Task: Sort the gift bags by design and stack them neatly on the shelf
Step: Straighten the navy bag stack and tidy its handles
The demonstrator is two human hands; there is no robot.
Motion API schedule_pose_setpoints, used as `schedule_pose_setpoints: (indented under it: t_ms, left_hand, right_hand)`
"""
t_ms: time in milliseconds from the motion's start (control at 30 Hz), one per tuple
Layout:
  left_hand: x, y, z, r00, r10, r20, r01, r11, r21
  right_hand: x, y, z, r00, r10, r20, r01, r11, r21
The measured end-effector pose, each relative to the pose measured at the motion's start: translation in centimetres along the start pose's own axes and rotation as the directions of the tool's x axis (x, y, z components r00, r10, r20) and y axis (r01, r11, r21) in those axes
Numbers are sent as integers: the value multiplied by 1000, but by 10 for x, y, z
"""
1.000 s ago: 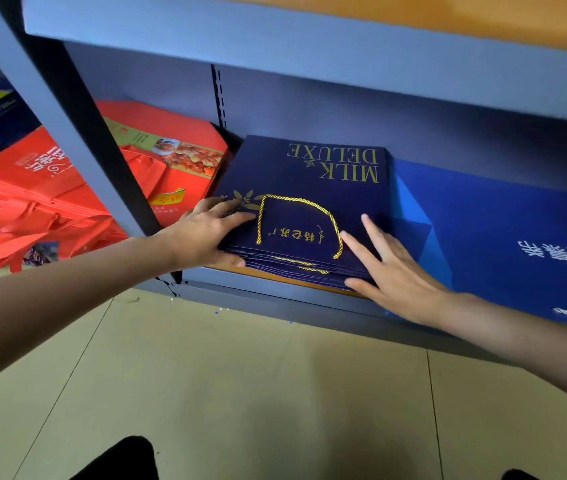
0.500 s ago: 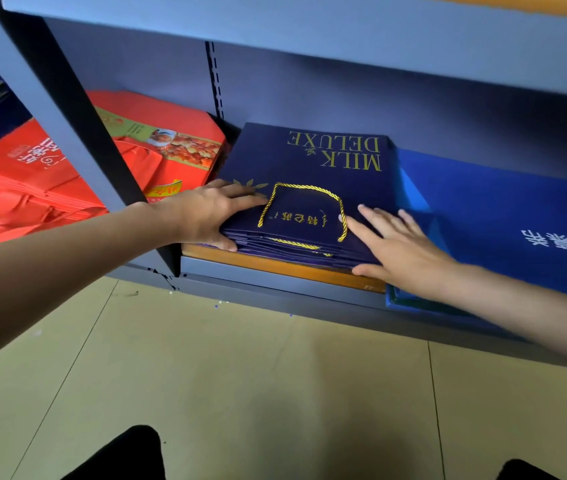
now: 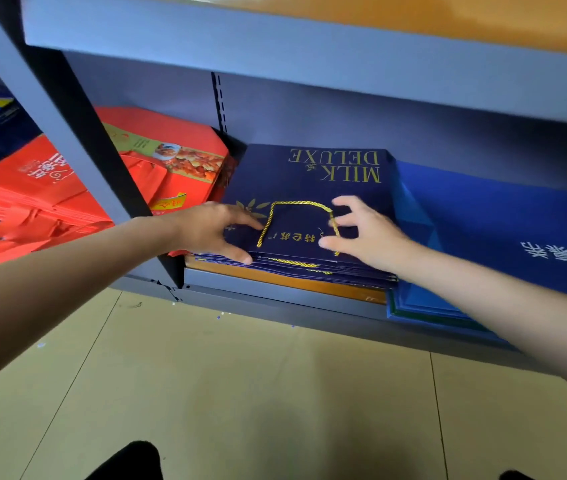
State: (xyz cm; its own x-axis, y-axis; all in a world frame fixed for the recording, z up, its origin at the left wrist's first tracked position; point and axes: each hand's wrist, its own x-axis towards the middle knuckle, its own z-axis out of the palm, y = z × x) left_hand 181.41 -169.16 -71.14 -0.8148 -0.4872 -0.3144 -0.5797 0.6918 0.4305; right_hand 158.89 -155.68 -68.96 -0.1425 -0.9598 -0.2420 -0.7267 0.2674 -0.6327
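Note:
A stack of navy gift bags (image 3: 310, 174) printed "MILK DELUXE" in gold lies flat on the lower shelf (image 3: 275, 292), a gold cord handle (image 3: 296, 203) looped on top. My left hand (image 3: 212, 230) lies on the stack's front left corner, fingers flat on top and thumb along the front edge. My right hand (image 3: 368, 233) rests on top of the stack with fingers spread, right at the cord's right side. Whether it holds the cord I cannot tell.
Red gift bags (image 3: 171, 168) lie left of the navy stack, some beyond the grey shelf upright (image 3: 77, 133). Bright blue bags (image 3: 500, 230) with white characters lie to the right, overhanging the shelf edge. An upper shelf (image 3: 310, 39) hangs close above. Beige tiled floor (image 3: 240, 393) is below.
My right hand has moved from the stack's right front edge onto its top by the cord. The navy stack has slid back from the shelf's front edge. My left hand stays at the left corner.

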Motion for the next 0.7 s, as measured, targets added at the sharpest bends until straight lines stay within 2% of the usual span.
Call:
schedule_pose_setpoints:
  t_ms: [167, 267, 333, 400, 433, 500, 533, 567, 600, 667, 700]
  left_hand:
    - [6, 0, -6, 1000, 4, -25, -3, 999, 49]
    - [6, -2, -15, 1000, -17, 14, 18, 996, -90]
    - [4, -4, -20, 999, -14, -41, 8, 990, -138]
    - [4, -4, -23, 989, -22, -148, -6, 982, -188]
    - [3, -2, -25, 977, -36, -211, -13, 974, -227]
    - [1, -1, -32, 925, -81, -372, -35, 955, -294]
    - [1, -1, -35, 887, -97, -452, -52, 951, -305]
    - [0, 1, -39, 850, -104, -517, -70, 949, -306]
    - [0, 2, -42, 820, -112, -561, -77, 950, -303]
    - [1, 4, -44, 788, -121, -604, -68, 957, -281]
    - [2, 5, -43, 788, -120, -604, -57, 962, -265]
  right_hand:
    - [-5, -26, 21, 963, -251, -95, 266, 942, 205]
    - [-15, -39, 4, 898, -407, -169, 438, 867, 237]
    - [-22, -46, -16, 845, -472, -251, 524, 826, 209]
    - [-31, -54, -33, 723, -615, -315, 638, 769, -38]
    - [-34, -56, -37, 627, -725, -285, 702, 684, -197]
    - [-37, -55, -33, 429, -902, -57, 763, 395, -512]
    - [-36, -53, -28, 413, -908, 65, 710, 276, -647]
    - [-33, -49, -22, 481, -868, 122, 604, 228, -763]
    - [-31, -47, -17, 602, -788, 130, 485, 231, -844]
    - [-30, -46, -8, 872, -480, 95, 306, 383, -872]
    - [-30, -44, -4, 929, -356, 105, 266, 443, -856]
